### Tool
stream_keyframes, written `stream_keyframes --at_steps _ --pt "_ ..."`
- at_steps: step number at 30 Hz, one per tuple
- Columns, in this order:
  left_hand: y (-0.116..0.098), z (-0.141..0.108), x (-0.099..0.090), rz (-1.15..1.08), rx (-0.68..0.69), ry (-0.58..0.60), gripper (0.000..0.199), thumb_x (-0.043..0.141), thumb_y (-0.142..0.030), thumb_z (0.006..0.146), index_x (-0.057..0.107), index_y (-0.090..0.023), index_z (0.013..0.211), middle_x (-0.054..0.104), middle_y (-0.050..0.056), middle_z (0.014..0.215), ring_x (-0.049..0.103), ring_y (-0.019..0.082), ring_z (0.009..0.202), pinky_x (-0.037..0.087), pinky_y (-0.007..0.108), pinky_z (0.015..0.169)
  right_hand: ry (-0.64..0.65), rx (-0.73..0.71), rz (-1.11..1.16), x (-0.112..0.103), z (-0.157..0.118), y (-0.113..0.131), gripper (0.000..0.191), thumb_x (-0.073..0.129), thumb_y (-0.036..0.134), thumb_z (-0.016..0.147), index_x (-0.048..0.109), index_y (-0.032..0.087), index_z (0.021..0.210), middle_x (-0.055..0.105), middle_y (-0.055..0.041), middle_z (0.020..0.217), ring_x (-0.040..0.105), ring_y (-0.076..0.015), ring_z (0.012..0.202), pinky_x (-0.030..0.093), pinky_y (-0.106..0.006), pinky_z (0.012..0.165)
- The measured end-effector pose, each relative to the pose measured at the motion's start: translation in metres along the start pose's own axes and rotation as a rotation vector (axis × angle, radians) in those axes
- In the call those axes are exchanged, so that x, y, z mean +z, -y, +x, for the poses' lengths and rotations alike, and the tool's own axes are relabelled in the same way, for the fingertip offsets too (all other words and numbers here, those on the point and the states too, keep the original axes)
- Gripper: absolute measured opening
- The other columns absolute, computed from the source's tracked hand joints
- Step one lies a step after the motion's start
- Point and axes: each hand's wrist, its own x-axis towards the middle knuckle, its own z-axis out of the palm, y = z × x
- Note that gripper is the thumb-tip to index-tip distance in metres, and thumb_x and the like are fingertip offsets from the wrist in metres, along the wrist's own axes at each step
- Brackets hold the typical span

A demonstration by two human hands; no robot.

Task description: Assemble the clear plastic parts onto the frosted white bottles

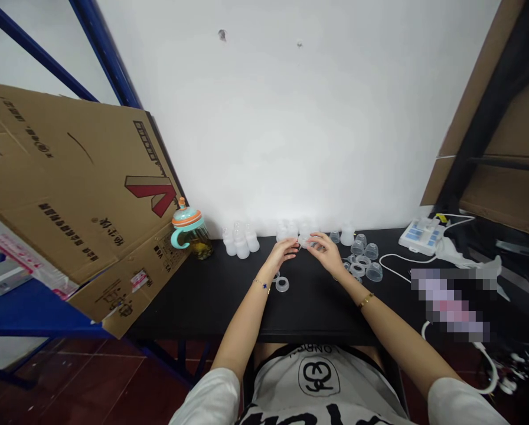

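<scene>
Two hands pinch a small clear plastic piece (304,241) at the back of a black table (202,307).

Left to right: a cardboard carton (78,189) leans on blue shelving (25,313); a teal-handled cup (190,233) with an orange-banded lid holds amber-yellow contents; clear bottles (240,241) stand upright by the wall. The left hand (284,252) and right hand (324,251) are close together, both gripping the piece, with a clear ring (282,284) just below the left wrist. Clear caps (371,260) lie further right, before a white corded control unit (419,236).

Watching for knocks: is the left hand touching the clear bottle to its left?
Apart: the head view shows dark tabletop between the left hand and the clear bottle.
</scene>
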Motion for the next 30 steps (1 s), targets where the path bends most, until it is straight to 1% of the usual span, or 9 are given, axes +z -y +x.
stream_keyframes --at_steps 3,6,10,15,18,20,22,27,30 --pt "0.001 0.0 0.001 -0.004 0.014 0.013 0.042 0.083 -0.05 0.072 0.073 -0.015 0.092 0.074 0.01 0.098 0.066 0.015 0.078 0.05 0.028 0.075 0.044 -0.1 -0.164 -0.002 -0.001 0.004 0.024 0.065 0.042 0.09 0.078 0.023 0.098 0.064 -0.0111 0.129 0.061 -0.0127 0.064 0.054 -0.03 0.057" --pt "0.001 0.0 0.001 -0.012 0.02 0.028 0.044 0.083 -0.052 0.072 0.073 -0.013 0.089 0.073 0.008 0.092 0.064 0.012 0.071 0.05 0.025 0.07 0.039 -0.159 -0.263 -0.002 -0.002 0.003 0.024 0.06 0.038 0.093 0.078 0.024 0.099 0.063 -0.0113 0.13 0.061 -0.0138 0.064 0.054 -0.031 0.059" --pt "0.001 0.0 0.001 -0.002 0.031 0.046 0.043 0.084 -0.05 0.071 0.075 -0.013 0.089 0.074 0.007 0.093 0.063 0.01 0.068 0.05 0.024 0.069 0.02 -0.196 -0.319 -0.002 -0.002 -0.001 0.025 0.056 0.033 0.095 0.079 0.024 0.1 0.062 -0.0109 0.133 0.063 -0.0161 0.07 0.056 -0.033 0.063" --pt "0.001 0.001 0.0 0.028 0.034 0.041 0.041 0.086 -0.043 0.071 0.076 -0.014 0.098 0.075 0.007 0.091 0.066 0.011 0.072 0.051 0.023 0.071 0.026 -0.195 -0.302 -0.001 -0.002 -0.003 0.025 0.055 0.029 0.094 0.079 0.024 0.1 0.062 -0.0112 0.133 0.065 -0.0179 0.075 0.057 -0.033 0.064" --pt "0.001 0.001 0.0 0.039 0.025 0.017 0.039 0.087 -0.04 0.071 0.077 -0.014 0.098 0.075 0.007 0.087 0.067 0.011 0.071 0.051 0.023 0.07 0.03 -0.163 -0.256 -0.001 -0.002 -0.003 0.03 0.052 0.029 0.095 0.075 0.024 0.113 0.063 -0.0116 0.131 0.065 -0.0181 0.075 0.057 -0.033 0.063" --pt "-0.001 0.0 0.001 0.052 0.023 -0.01 0.038 0.087 -0.039 0.07 0.077 -0.014 0.098 0.075 0.007 0.084 0.067 0.011 0.07 0.051 0.023 0.07 0.022 -0.117 -0.221 -0.001 -0.001 -0.004 0.036 0.051 0.031 0.095 0.071 0.023 0.123 0.066 -0.012 0.128 0.065 -0.0178 0.072 0.057 -0.032 0.062" --pt "-0.002 0.0 0.003 0.07 0.027 -0.031 0.038 0.087 -0.038 0.07 0.077 -0.014 0.097 0.074 0.006 0.082 0.066 0.011 0.068 0.051 0.023 0.069 0.02 -0.054 -0.188 0.0 -0.001 -0.005 0.039 0.05 0.035 0.096 0.067 0.022 0.128 0.069 -0.0117 0.122 0.064 -0.0179 0.069 0.057 -0.032 0.061" --pt "-0.003 -0.003 0.005 0.117 0.045 -0.031 0.036 0.086 -0.035 0.07 0.076 -0.014 0.097 0.073 0.005 0.079 0.066 0.011 0.068 0.05 0.023 0.068 0.083 0.096 -0.148 0.002 -0.002 -0.008 0.043 0.056 0.05 0.093 0.071 0.021 0.12 0.076 -0.0099 0.103 0.066 -0.0196 0.067 0.056 -0.032 0.062" --pt "-0.004 -0.005 0.007 0.153 0.066 -0.009 0.036 0.086 -0.035 0.071 0.076 -0.015 0.1 0.073 0.004 0.079 0.066 0.012 0.07 0.05 0.024 0.07 0.123 0.153 -0.109 0.003 -0.002 -0.007 0.047 0.055 0.054 0.092 0.072 0.019 0.119 0.076 -0.0086 0.091 0.067 -0.02 0.064 0.055 -0.031 0.059"
